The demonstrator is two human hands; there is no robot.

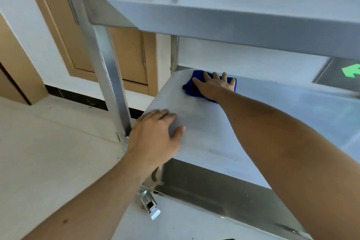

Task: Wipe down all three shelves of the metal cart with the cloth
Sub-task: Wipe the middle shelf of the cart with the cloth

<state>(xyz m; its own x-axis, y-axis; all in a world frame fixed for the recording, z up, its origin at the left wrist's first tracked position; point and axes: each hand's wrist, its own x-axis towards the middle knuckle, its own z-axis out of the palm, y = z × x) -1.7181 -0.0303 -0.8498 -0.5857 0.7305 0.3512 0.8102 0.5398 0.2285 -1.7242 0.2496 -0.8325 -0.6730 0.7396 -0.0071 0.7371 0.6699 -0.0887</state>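
Cloth [190,86], blue, lies at the 12 o'clock corner of the lower shelf [204,132], pressed flat under the spread right hand [213,86]. Left hand [155,132], open, rests at 9 o'clock, gripping nothing.

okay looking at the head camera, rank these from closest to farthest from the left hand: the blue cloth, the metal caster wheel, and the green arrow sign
From the left hand, resting flat at the shelf's front corner:
1. Metal caster wheel, below the hand, under that corner.
2. Blue cloth, at the back of the shelf under the right hand; close to the caster, so this order is uncertain.
3. Green arrow sign, far right, behind the cart.
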